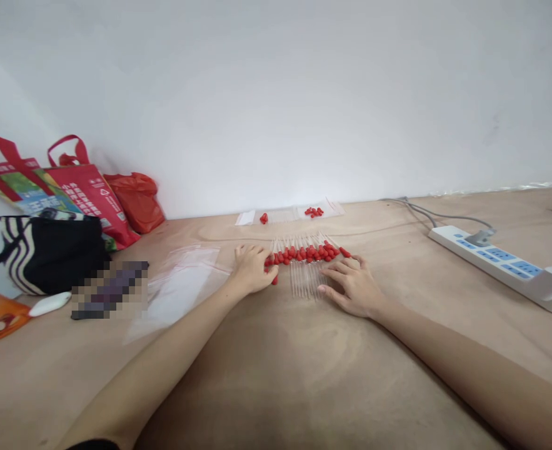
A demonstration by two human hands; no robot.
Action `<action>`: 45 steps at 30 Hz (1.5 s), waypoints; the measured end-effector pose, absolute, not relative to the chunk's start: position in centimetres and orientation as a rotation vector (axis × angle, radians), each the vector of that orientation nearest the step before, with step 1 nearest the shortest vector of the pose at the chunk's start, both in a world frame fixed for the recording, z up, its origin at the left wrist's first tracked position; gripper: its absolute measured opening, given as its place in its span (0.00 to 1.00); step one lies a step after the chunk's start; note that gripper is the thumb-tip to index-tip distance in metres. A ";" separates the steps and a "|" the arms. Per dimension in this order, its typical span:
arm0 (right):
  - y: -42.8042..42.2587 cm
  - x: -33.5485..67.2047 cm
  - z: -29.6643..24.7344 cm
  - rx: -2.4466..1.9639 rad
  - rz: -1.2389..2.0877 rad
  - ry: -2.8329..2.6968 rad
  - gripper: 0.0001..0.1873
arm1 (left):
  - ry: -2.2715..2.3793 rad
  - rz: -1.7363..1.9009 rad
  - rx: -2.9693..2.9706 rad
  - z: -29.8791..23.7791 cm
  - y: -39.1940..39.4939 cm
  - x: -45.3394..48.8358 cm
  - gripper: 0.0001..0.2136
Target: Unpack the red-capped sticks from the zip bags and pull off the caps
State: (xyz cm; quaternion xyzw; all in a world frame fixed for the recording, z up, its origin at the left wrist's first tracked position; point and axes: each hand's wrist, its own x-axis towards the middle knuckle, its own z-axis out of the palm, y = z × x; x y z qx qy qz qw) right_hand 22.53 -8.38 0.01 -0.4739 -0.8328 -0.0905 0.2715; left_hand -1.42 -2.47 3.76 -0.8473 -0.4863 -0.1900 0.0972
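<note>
Left hand (pixel 252 269): fingers close together, any pinch not discernible. Right hand (pixel 352 289): fingers spread. Between both hands' fingertips lie red tips (pixel 310 253); clear tubes (pixel 305 282) adjoin the right thumb.

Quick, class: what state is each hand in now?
Left hand: half-curled at the red-bulbed droppers; grip cannot be told.
Right hand: open, at their right end.

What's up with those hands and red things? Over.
Left hand at left end of the red pieces, grip unclear. Right hand at right end, fingers spread. Clear tubes lie between. Power strip off right, not in the way.
</note>
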 end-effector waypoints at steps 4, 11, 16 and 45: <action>-7.9 22.9 -0.3 -1.354 -0.251 -2.141 0.18 | -1.496 -0.513 -2.523 3.9 -0.3 0.4 0.11; -7.5 23.5 -0.4 -1.427 -0.225 -2.072 0.18 | -1.553 -0.514 -2.469 3.8 1.3 1.8 0.07; -7.5 23.4 -0.4 -1.392 -0.235 -2.019 0.17 | -1.573 -0.801 -2.271 3.9 -0.8 0.2 0.05; -8.4 19.5 -0.3 -0.815 -0.546 -2.136 0.08 | -0.701 -0.957 -2.542 1.1 -6.9 -1.1 0.07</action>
